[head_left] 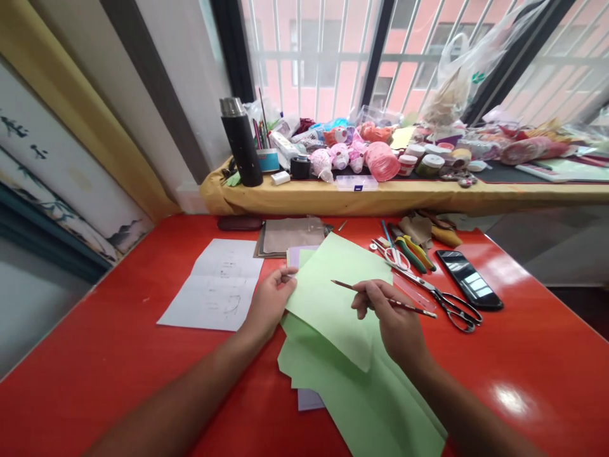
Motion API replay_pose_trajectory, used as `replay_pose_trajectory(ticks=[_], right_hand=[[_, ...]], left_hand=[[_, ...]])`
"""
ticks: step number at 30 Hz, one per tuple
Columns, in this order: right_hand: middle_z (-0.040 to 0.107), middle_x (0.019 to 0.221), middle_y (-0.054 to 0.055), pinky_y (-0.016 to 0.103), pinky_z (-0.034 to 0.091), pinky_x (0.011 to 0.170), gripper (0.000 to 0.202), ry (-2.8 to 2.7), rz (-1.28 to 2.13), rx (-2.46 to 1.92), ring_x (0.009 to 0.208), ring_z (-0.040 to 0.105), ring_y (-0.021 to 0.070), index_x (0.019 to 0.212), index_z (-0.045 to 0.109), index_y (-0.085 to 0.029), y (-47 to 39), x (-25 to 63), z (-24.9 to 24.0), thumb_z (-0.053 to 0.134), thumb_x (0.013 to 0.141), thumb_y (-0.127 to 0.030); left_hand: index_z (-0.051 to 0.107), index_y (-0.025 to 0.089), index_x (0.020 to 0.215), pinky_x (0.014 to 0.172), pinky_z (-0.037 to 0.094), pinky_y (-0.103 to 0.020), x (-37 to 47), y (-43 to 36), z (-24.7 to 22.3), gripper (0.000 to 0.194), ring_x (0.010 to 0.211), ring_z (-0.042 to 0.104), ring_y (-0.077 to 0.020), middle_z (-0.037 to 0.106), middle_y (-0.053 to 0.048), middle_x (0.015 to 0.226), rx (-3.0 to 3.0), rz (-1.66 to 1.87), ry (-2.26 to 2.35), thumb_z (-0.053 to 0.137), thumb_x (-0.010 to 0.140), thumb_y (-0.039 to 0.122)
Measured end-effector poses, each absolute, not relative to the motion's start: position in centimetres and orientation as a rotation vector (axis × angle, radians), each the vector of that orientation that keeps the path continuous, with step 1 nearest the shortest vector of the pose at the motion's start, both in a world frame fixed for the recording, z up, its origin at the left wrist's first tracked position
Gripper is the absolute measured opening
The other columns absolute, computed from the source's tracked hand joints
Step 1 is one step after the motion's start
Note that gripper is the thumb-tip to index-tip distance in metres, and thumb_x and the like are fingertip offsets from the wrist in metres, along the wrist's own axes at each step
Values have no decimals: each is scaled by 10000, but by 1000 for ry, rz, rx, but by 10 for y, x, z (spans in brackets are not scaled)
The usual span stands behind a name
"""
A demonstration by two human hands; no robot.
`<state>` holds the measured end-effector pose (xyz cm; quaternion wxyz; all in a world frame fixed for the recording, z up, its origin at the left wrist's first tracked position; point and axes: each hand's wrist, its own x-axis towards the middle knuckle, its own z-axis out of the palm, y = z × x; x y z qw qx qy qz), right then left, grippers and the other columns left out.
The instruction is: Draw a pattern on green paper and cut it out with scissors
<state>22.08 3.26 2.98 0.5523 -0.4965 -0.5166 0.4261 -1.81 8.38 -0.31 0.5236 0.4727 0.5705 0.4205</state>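
My left hand (269,301) pinches the left edge of a light green paper sheet (328,298) and lifts it slightly off the red table (118,355). My right hand (392,320) holds a thin brown pencil (409,308), its tip pointing left over the same sheet. More green paper (361,393) lies underneath, with a pale purple sheet (309,400) showing at its lower edge.
A white sheet with sketches (216,285) lies to the left. Scissors (442,298), small pliers (412,251), a black phone (469,279) and brown card (290,235) sit on the table. The windowsill (380,193) holds a black flask (242,143) and craft supplies.
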Motion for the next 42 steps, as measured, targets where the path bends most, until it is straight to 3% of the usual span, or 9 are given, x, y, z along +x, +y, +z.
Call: replay_pose_trajectory(ticks=[5, 9, 11, 15, 22, 26, 29, 33, 42], right_hand=[[768, 747, 51, 337, 580, 652, 442, -1212, 1095, -1230, 617, 670, 196, 926, 810, -199, 28, 223, 17, 696, 1031, -613], [771, 750, 54, 325, 564, 633, 462, -1187, 1165, -1283, 619, 669, 194, 936, 812, -195, 25, 226, 4, 697, 1024, -634], [769, 748, 52, 322, 562, 634, 471, -1173, 1173, -1280, 619, 668, 191, 930, 810, -194, 26, 227, 0, 699, 1018, -643], [762, 739, 48, 317, 556, 641, 476, -1153, 1189, -1249, 622, 666, 184, 924, 802, -188, 30, 227, -2, 698, 1017, -644], [761, 741, 35, 312, 557, 655, 427, -1263, 1202, -1247, 633, 668, 178, 919, 801, -209, 14, 234, 13, 662, 1058, -587], [759, 744, 38, 306, 553, 636, 394, -1333, 1226, -1265, 645, 679, 185, 918, 803, -219, -5, 239, 14, 647, 1078, -544], [758, 741, 38, 297, 547, 617, 365, -1347, 1233, -1262, 654, 688, 189, 915, 798, -224, -17, 238, 9, 643, 1086, -506], [767, 753, 40, 285, 552, 623, 345, -1419, 1260, -1254, 662, 693, 182, 934, 803, -220, -25, 233, 4, 614, 1105, -453], [757, 730, 36, 287, 548, 598, 325, -1455, 1100, -1306, 630, 692, 180, 930, 795, -210, -15, 240, -5, 621, 1095, -430]], left_hand=[[723, 191, 1271, 686, 537, -295, -20, 47, -2, 470, 752, 625, -157, 607, -11, 955, 1211, 760, 1374, 730, 858, 415], [552, 275, 1559, 495, 481, -293, -22, 30, 4, 752, 597, 558, -136, 588, 5, 1004, 1220, 460, 1303, 719, 849, 460], [500, 293, 1616, 513, 483, -297, -23, 31, 9, 798, 609, 568, -141, 604, 5, 1014, 1297, 425, 1286, 709, 873, 494], [545, 241, 1588, 670, 491, -320, -17, 50, 14, 701, 727, 612, -172, 682, -16, 1034, 1545, 474, 1366, 661, 943, 491], [682, 238, 1457, 708, 445, -318, -1, 74, -5, 468, 769, 659, -187, 721, 20, 870, 1891, 484, 1590, 589, 1000, 276], [737, 235, 1381, 726, 465, -309, 0, 71, -17, 385, 820, 704, -175, 785, 2, 997, 2094, 534, 1591, 587, 1027, 207], [743, 227, 1369, 731, 484, -307, 1, 69, -19, 339, 884, 734, -187, 802, -25, 1094, 2242, 498, 1571, 613, 1057, 237], [743, 232, 1380, 694, 482, -310, 3, 69, -17, 338, 870, 743, -197, 799, -29, 1072, 2326, 412, 1589, 674, 1062, 327], [745, 229, 1357, 710, 495, -322, 2, 71, -20, 303, 891, 749, -181, 810, -13, 1114, 2328, 448, 1592, 643, 1077, 282]])
